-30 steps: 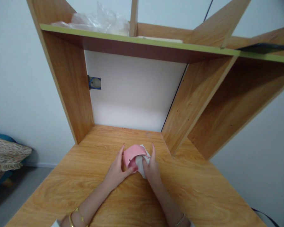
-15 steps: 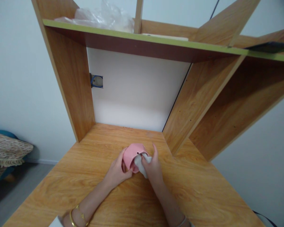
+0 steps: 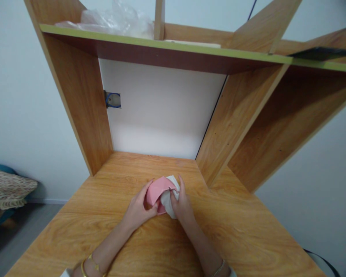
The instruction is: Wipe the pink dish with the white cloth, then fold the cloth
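A small pink and white cloth bundle (image 3: 160, 191) rests on the wooden desk (image 3: 236, 231), held between both hands. My left hand (image 3: 138, 207) cups its left side, with the thumb under the pink part. My right hand (image 3: 182, 204) grips the white part on the right, thumb and fingers pinched on the fabric. Both wrists wear thin bracelets.
Upright wooden panels (image 3: 80, 96) flank a white back wall with a blue-edged cut-out (image 3: 112, 100). A green-edged shelf (image 3: 161, 44) above carries a crumpled plastic bag (image 3: 115, 21) and a dark flat object (image 3: 320, 52). A patterned fabric (image 3: 5, 188) lies at the far left.
The hands have kept working the cloth in place; the white part has been drawn further up and over beside the pink. The view shifted slightly.
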`<state>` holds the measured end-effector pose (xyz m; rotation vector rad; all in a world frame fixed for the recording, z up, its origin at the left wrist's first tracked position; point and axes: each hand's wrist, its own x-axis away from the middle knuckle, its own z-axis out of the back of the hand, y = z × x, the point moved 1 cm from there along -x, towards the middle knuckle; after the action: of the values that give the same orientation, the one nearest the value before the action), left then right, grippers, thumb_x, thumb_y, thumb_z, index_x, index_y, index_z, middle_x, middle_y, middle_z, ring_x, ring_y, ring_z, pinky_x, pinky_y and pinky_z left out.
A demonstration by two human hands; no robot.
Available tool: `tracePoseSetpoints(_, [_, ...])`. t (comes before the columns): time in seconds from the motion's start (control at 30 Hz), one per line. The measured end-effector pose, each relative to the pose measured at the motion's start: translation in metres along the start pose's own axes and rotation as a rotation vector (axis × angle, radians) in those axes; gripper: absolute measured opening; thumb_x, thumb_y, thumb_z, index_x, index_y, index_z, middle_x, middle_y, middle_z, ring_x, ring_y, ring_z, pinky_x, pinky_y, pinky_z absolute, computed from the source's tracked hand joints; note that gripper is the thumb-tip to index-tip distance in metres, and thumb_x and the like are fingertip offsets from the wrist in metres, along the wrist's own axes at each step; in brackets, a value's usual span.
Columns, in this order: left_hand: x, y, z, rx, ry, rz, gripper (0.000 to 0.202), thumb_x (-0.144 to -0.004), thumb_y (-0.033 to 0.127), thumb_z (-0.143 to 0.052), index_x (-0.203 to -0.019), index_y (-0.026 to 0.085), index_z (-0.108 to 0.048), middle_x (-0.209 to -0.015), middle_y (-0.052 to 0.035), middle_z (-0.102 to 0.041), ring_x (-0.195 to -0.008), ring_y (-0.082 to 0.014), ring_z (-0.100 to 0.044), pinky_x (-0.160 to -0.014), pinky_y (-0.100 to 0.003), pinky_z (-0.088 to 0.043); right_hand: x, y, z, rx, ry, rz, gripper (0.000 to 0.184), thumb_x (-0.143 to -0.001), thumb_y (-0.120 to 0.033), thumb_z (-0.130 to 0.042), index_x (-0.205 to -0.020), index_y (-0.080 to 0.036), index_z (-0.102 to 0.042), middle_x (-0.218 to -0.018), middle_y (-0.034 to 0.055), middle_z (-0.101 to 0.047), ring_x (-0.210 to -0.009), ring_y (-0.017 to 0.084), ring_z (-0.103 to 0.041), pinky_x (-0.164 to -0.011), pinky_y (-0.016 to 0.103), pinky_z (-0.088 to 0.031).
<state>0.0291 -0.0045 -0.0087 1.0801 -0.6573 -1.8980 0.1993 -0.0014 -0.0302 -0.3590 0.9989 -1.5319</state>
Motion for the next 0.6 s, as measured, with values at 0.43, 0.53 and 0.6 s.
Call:
tracePoseSetpoints(0.43, [0.004,-0.007,-0.023,0.338,-0.011,0.158,0.074,-0.074,0.035,-0.06,-0.132,0.017,-0.019,-0.102,-0.0089,-0.057,-0.084,-0.0194,-0.059,-0.069,-0.03,-0.05,-0.001,-0.001,-0.007,-0.26,0.11,-0.007,0.062,-0.075,-0.025,-0.042,-0.132,-0.016,-0.02,-0.118,0.0106,-0.05,-0.098,0.019,-0.054,-0.077,0.029,-0.045])
tracePoseSetpoints(0.53, [0.002,-0.006,-0.017,0.289,-0.018,0.188,0.071,-0.073,0.034,-0.06,-0.132,0.018,-0.022,-0.093,-0.0052,-0.061,-0.072,-0.0163,-0.06,-0.063,-0.028,-0.051,-0.001,-0.007,0.002,-0.034,0.119,-0.089,0.063,-0.072,-0.027,-0.047,-0.131,-0.018,-0.024,-0.1,0.0086,-0.059,-0.08,0.021,-0.06,-0.063,0.028,-0.046])
tracePoseSetpoints(0.6, [0.001,-0.006,-0.012,0.238,-0.008,0.183,0.071,-0.071,0.033,-0.061,-0.13,0.018,-0.026,-0.096,-0.0052,-0.062,-0.074,-0.0168,-0.061,-0.065,-0.028,-0.051,-0.001,-0.011,0.01,0.111,0.099,-0.128,0.064,-0.072,-0.029,-0.048,-0.131,-0.019,-0.025,-0.082,0.005,-0.062,-0.065,0.02,-0.06,-0.055,0.027,-0.043])
